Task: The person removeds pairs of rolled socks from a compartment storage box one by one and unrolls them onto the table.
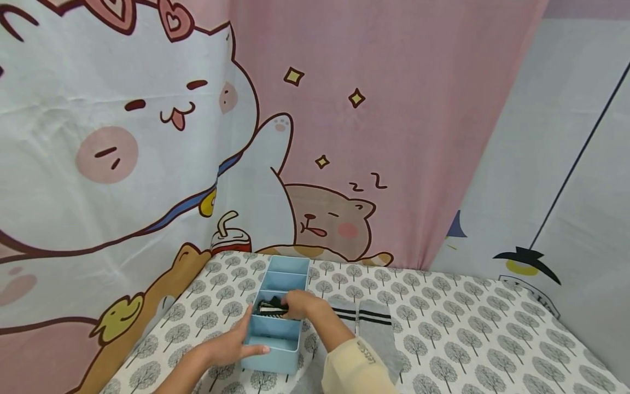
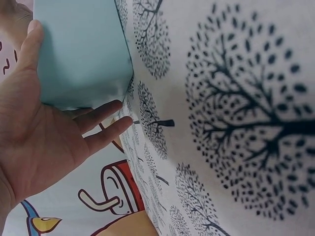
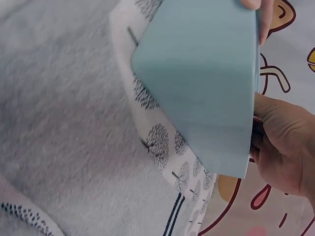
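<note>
A long light-blue divided storage box (image 1: pixel 270 362) stands on the table, its compartments in a row running away from me. A dark bundle of cloth with pale stripes (image 1: pixel 272 307) lies in the second compartment from the near end. My right hand (image 1: pixel 301 304) reaches over the right rim and grips this bundle, its fingertips partly hidden. My left hand (image 1: pixel 227 345) touches the box at its near left, the thumb by the near end. Straight, spread fingers (image 2: pixel 106 115) of that hand show in the left wrist view, against the box.
Grey cloth with black stripes (image 1: pixel 376 323) lies flat to the right of the box, partly under the right arm. A white tablecloth with grey trees (image 1: pixel 458 339) covers the table. Behind it hangs a curtain with cartoon animals (image 1: pixel 394 137).
</note>
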Available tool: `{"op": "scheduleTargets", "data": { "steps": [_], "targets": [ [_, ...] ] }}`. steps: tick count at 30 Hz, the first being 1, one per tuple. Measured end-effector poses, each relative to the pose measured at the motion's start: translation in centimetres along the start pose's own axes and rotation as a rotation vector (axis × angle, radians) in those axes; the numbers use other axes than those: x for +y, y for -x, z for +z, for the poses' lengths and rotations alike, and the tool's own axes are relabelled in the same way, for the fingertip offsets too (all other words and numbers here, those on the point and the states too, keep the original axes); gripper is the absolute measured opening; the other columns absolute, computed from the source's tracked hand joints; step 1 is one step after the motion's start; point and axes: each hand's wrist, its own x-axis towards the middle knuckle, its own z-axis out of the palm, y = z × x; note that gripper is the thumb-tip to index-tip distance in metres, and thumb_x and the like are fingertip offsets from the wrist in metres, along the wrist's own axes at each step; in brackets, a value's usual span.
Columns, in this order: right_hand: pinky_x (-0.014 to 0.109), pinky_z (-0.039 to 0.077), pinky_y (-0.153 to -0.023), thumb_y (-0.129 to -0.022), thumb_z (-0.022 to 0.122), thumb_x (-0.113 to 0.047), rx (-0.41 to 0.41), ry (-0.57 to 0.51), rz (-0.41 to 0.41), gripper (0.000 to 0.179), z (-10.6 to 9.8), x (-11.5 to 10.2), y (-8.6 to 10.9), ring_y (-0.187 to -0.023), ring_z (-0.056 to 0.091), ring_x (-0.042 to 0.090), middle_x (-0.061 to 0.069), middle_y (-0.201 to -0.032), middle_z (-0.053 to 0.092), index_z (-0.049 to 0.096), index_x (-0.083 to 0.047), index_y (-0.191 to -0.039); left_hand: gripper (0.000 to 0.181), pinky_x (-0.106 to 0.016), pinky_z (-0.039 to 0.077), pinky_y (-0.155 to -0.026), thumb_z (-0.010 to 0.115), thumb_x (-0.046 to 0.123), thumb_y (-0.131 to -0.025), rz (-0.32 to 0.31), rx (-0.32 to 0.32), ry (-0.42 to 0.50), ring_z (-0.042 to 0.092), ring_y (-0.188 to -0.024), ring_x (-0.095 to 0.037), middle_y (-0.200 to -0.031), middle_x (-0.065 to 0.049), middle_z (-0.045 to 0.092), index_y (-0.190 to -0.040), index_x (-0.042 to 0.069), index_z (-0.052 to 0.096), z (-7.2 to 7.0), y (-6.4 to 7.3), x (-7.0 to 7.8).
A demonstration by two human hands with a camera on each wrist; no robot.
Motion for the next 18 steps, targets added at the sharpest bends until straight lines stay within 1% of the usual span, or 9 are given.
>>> {"op": "scheduleTargets", "data": {
  "steps": [4, 8, 11, 14, 18],
  "targets": [
    [0.023, 0.039, -0.074, -0.074, 0.060, -0.031, -0.009, 0.045, -0.035, 0.033, 0.17, 0.33, -0.08, -0.088, 0.050, 0.010, -0.004, -0.094, 0.057, 0.058, -0.016, -0.103, 0.096, -0.054, 0.011, -0.087, 0.050, 0.048, -0.075, -0.001, -0.002, 0.006, 0.001, -0.117, -0.039, -0.131, -0.025, -0.007, -0.127, 0.002, -0.017, 0.04, -0.09, -0.05],
    [0.024, 0.038, -0.077, -0.074, 0.059, -0.031, -0.013, 0.076, -0.050, 0.036, 0.42, 0.63, -0.27, -0.092, 0.049, 0.010, -0.006, -0.098, 0.055, 0.056, -0.017, -0.108, 0.096, -0.054, 0.011, -0.088, 0.049, 0.048, -0.075, 0.007, 0.004, -0.026, 0.002, -0.117, -0.038, -0.131, -0.024, -0.008, -0.127, 0.003, -0.018, 0.13, -0.09, -0.19],
    [0.024, 0.039, -0.074, -0.074, 0.060, -0.031, 0.007, 0.082, -0.066, 0.034, 0.62, 0.83, -0.44, -0.087, 0.050, 0.010, -0.006, -0.093, 0.056, 0.058, -0.015, -0.104, 0.096, -0.053, 0.011, -0.088, 0.049, 0.048, -0.075, 0.013, 0.011, -0.038, 0.001, -0.117, -0.038, -0.131, -0.023, -0.009, -0.127, 0.003, -0.018, 0.18, -0.06, -0.26],
    [0.024, 0.040, -0.067, -0.072, 0.062, -0.030, 0.037, 0.066, -0.074, 0.030, 0.81, 0.96, -0.65, -0.077, 0.051, 0.009, -0.006, -0.084, 0.057, 0.061, -0.013, -0.096, 0.095, -0.054, 0.011, -0.088, 0.049, 0.047, -0.076, 0.012, 0.012, -0.026, 0.002, -0.117, -0.038, -0.131, -0.024, -0.008, -0.127, 0.003, -0.018, 0.20, -0.01, -0.26],
    [0.023, 0.039, -0.060, -0.071, 0.063, -0.028, 0.066, 0.033, -0.076, 0.024, 0.92, 1.01, -0.79, -0.067, 0.048, 0.007, -0.006, -0.075, 0.055, 0.062, -0.012, -0.088, 0.094, -0.053, 0.013, -0.088, 0.049, 0.045, -0.077, 0.005, 0.007, -0.004, 0.004, -0.116, -0.039, -0.131, -0.023, -0.009, -0.127, 0.005, -0.019, 0.16, 0.04, -0.24]
  ]
}}
